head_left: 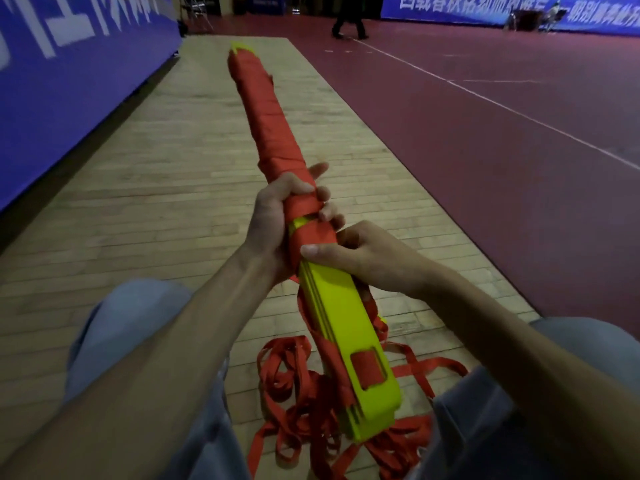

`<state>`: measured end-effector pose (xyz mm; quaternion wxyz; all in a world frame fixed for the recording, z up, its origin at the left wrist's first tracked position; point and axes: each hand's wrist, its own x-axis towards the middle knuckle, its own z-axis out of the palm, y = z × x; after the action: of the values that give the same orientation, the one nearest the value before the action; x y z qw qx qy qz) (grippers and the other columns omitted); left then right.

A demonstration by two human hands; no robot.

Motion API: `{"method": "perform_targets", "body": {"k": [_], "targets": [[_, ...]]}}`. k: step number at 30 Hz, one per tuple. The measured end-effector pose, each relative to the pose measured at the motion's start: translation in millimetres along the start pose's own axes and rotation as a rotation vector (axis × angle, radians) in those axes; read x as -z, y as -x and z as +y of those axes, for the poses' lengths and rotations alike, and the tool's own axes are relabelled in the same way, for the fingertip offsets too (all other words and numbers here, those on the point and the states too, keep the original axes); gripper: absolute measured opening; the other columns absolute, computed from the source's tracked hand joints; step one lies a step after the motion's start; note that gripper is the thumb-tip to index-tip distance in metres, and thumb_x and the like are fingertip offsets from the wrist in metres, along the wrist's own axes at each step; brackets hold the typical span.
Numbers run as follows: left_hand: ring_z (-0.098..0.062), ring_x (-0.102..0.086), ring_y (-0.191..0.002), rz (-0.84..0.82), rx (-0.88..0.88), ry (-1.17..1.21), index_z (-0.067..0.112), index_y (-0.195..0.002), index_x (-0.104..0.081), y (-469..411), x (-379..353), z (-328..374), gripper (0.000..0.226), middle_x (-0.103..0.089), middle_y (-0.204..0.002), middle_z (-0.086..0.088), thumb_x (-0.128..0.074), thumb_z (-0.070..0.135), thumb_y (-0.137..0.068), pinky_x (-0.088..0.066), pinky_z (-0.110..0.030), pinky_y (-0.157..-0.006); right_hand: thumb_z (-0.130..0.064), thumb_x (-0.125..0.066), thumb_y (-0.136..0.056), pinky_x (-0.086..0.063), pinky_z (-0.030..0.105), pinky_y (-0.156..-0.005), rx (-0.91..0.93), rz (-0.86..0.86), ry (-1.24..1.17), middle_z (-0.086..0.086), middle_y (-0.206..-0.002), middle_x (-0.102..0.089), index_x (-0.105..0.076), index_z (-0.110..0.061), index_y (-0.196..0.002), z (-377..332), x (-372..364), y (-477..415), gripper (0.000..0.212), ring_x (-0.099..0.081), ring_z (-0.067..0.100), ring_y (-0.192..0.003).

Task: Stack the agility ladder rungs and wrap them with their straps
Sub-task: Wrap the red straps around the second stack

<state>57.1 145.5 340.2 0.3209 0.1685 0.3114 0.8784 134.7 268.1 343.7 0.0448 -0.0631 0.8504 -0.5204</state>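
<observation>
A stack of yellow ladder rungs point(346, 327) points away from me over the wooden floor. Red strap point(268, 119) is wound tightly round its far part, with a yellow tip showing at the far end. My left hand point(277, 220) grips the stack round the wrapped middle. My right hand point(360, 254) pinches the last red turn against the rungs, thumb on top. The near part of the stack is bare yellow with a red strap in its slot. Loose red strap point(294, 382) lies tangled on the floor between my knees.
A blue banner wall point(69, 81) runs along the left. A dark red court floor point(485, 133) with a white line lies to the right. A person's legs point(348, 22) and chairs show far off. My knees in light trousers frame the bottom.
</observation>
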Motion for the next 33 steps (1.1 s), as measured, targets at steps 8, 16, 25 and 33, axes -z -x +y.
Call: {"method": "perform_targets", "body": {"k": [8, 16, 25, 33], "targets": [[-0.015, -0.048, -0.044, 0.147, 0.019, -0.163, 0.011, -0.111, -0.053, -2.6, -0.9, -1.5, 0.026, -0.051, -0.062, -0.003, -0.053, 0.011, -0.085, -0.050, -0.028, -0.052, -0.070, -0.060, -0.079, -0.035, 0.012, -0.038, -0.028, 0.068, 0.016, -0.008, -0.041, -0.054, -0.062, -0.031, -0.043, 7.5, -4.1, -3.3, 0.053, -0.050, 0.003, -0.035], [-0.016, -0.055, -0.057, 0.526, -0.247, -0.703, 0.021, -0.106, -0.051, -11.6, 13.7, 4.0, 0.032, -0.054, -0.069, 0.001, -0.072, 0.018, -0.082, -0.053, -0.037, -0.058, -0.087, -0.042, -0.071, -0.040, 0.011, -0.041, -0.106, -0.023, 0.388, -0.006, -0.043, -0.058, -0.055, -0.017, -0.058, 20.6, -3.4, -9.8, 0.072, -0.056, 0.006, -0.037], [-0.017, -0.056, -0.086, 0.341, -0.178, -0.706, 0.020, -0.125, -0.034, -3.2, 2.6, -16.7, 0.053, -0.051, -0.095, -0.001, -0.065, 0.006, -0.085, -0.052, -0.039, -0.077, -0.060, -0.073, -0.075, -0.060, 0.031, -0.067, -0.149, 0.001, 0.692, 0.000, -0.076, -0.071, -0.070, -0.015, -0.087, 25.0, 12.3, -4.3, 0.046, -0.068, 0.010, -0.066], [-0.018, -0.069, -0.074, 0.167, -0.138, -0.305, 0.024, -0.115, -0.068, 8.0, -2.9, -3.4, 0.047, -0.065, -0.086, -0.001, -0.078, 0.009, -0.071, -0.056, -0.032, -0.061, -0.045, -0.069, -0.086, -0.054, 0.023, -0.059, 0.006, -0.246, 0.158, 0.016, -0.077, -0.067, -0.063, 0.001, -0.092, 5.4, 16.2, 3.4, 0.047, -0.065, 0.020, -0.064]]}}
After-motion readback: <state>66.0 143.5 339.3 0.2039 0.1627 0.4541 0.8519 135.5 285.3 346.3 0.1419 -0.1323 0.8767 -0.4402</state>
